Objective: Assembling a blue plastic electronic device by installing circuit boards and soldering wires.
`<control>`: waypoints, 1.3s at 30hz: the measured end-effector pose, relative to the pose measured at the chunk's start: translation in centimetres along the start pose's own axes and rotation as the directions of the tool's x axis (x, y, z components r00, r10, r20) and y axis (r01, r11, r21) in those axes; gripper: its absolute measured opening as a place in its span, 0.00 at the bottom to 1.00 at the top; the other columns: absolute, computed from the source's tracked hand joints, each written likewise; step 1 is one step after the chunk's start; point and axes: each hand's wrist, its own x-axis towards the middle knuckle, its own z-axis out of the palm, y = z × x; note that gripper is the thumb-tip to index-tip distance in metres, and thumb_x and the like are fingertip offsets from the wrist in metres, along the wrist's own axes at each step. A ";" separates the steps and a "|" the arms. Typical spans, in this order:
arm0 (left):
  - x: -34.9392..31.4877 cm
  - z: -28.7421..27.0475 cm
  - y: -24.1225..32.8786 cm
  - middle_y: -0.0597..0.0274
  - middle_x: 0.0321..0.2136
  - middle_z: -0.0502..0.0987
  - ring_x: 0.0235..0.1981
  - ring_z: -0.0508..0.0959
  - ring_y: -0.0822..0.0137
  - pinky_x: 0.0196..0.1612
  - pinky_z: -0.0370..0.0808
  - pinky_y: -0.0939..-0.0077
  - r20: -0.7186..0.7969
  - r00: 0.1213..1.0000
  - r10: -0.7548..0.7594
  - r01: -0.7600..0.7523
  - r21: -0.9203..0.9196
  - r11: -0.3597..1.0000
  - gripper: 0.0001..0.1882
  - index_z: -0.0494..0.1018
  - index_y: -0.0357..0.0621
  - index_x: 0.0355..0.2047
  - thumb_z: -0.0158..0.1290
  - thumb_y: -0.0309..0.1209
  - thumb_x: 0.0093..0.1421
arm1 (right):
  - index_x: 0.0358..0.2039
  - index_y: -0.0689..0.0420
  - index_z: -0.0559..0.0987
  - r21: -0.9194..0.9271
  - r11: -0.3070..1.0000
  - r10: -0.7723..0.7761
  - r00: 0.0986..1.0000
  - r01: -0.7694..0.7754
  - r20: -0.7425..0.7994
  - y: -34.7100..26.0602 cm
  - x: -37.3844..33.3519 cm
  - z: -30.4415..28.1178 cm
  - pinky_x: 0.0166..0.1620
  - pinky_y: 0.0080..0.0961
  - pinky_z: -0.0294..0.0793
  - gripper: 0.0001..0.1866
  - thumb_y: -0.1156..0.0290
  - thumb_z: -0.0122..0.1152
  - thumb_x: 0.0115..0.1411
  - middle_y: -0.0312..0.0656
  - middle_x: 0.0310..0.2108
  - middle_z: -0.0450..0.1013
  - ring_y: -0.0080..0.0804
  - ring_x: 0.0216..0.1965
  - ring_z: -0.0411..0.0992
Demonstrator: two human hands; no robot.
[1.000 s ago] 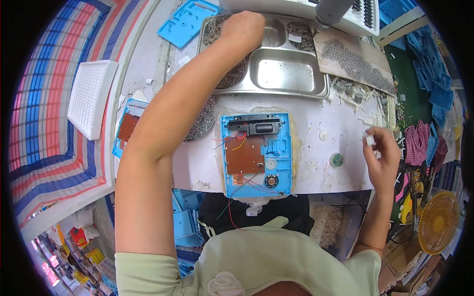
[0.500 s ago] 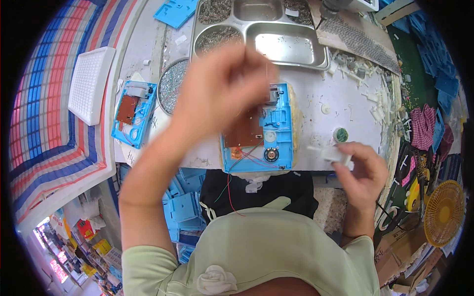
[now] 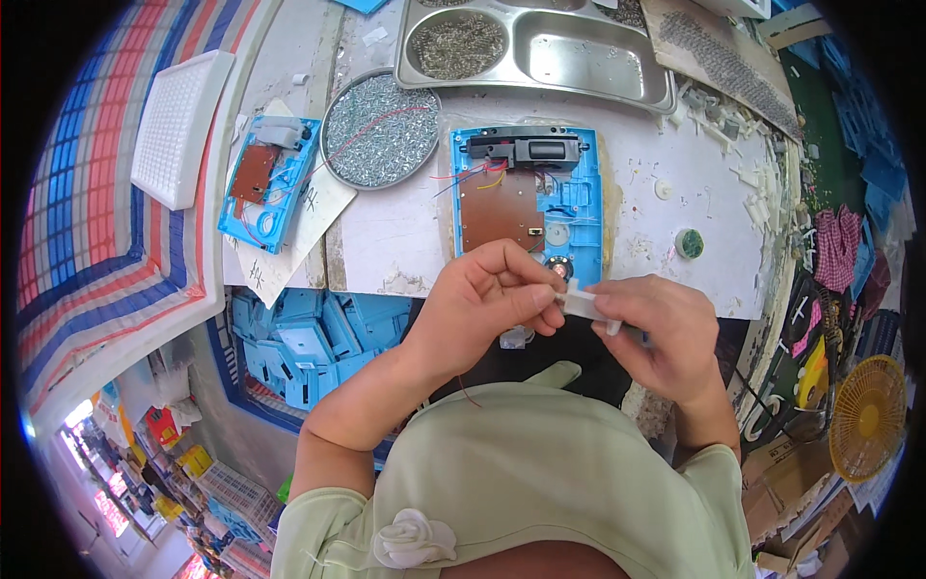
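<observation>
In front of my body, my right hand [image 3: 666, 328] grips a small white plastic part [image 3: 583, 305] between thumb and fingers. My left hand [image 3: 492, 299] meets the part's left end with its fingers pinched; whatever lies between those fingertips is too small to make out. Just beyond both hands lies a blue plastic housing [image 3: 585, 222], open side up. It holds a brown circuit board [image 3: 497, 217], a black mechanism [image 3: 545, 151] along its far edge and thin coloured wires. A round speaker [image 3: 558, 267] in its near part is partly covered by my left hand.
A second blue housing [image 3: 299, 159] lies at the left, beside a round tray of small screws [image 3: 381, 130]. A steel compartment tray [image 3: 535, 101] stands at the back. White plastic pieces [image 3: 748, 207] line the right edge, near a green-topped round object [image 3: 689, 243]. Blue housings [image 3: 309, 343] fill a crate below.
My left hand has come down from over the housing to the white part. My right hand has brought that part leftward to meet it. The housing's black mechanism now shows fully.
</observation>
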 end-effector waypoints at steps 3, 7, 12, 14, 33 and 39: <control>0.7 1.3 2.6 0.56 0.34 0.82 0.32 0.83 0.67 0.36 0.81 0.74 -0.033 0.999 0.035 -0.018 0.420 0.907 0.07 0.75 0.38 0.44 0.56 0.25 0.67 | 0.44 0.62 0.80 0.148 0.982 0.122 0.992 -0.119 -0.009 1.2 -1.6 -0.1 0.38 0.28 0.81 0.16 0.81 0.71 0.55 0.49 0.40 0.83 0.36 0.36 0.83; 5.1 1.2 3.3 0.55 0.29 0.81 0.28 0.82 0.63 0.31 0.78 0.71 0.378 0.829 0.413 -0.435 0.899 0.049 0.06 0.79 0.40 0.40 0.59 0.25 0.63 | 0.47 0.65 0.77 0.623 0.712 0.452 0.890 -0.325 -0.052 1.8 -4.7 -0.5 0.52 0.30 0.79 0.15 0.81 0.68 0.59 0.50 0.43 0.82 0.35 0.45 0.82; 7.2 2.3 1.6 0.58 0.23 0.77 0.25 0.80 0.59 0.29 0.77 0.64 0.426 0.882 0.199 -0.319 0.853 -0.412 0.06 0.78 0.42 0.32 0.61 0.29 0.56 | 0.47 0.66 0.77 0.659 0.681 0.472 0.880 -0.320 -0.061 1.9 -6.0 -1.4 0.53 0.30 0.78 0.16 0.82 0.68 0.59 0.50 0.43 0.82 0.35 0.47 0.81; 7.2 3.0 1.8 0.58 0.22 0.76 0.25 0.80 0.59 0.29 0.77 0.64 0.387 0.910 0.147 -0.279 0.836 -0.473 0.05 0.77 0.42 0.31 0.61 0.29 0.55 | 0.47 0.66 0.77 0.628 0.710 0.470 0.878 -0.317 -0.088 2.1 -6.3 -1.4 0.53 0.30 0.78 0.16 0.81 0.68 0.59 0.49 0.43 0.82 0.35 0.48 0.81; 5.7 -2.3 1.1 0.62 0.28 0.77 0.25 0.76 0.72 0.25 0.71 0.79 0.220 0.724 0.654 -0.423 0.890 0.168 0.06 0.79 0.38 0.31 0.65 0.19 0.55 | 0.38 0.55 0.82 -0.394 0.918 -0.023 0.995 0.057 0.092 3.2 3.2 -0.4 0.44 0.39 0.73 0.19 0.77 0.74 0.42 0.40 0.38 0.74 0.47 0.42 0.69; 5.7 -2.1 0.8 0.62 0.24 0.76 0.23 0.75 0.66 0.25 0.71 0.73 0.181 0.719 0.671 -0.421 0.882 0.212 0.08 0.76 0.42 0.28 0.66 0.21 0.54 | 0.38 0.55 0.83 -0.182 0.980 -0.048 0.986 0.077 0.158 5.9 4.2 -0.5 0.43 0.37 0.73 0.17 0.75 0.73 0.45 0.40 0.37 0.75 0.44 0.42 0.70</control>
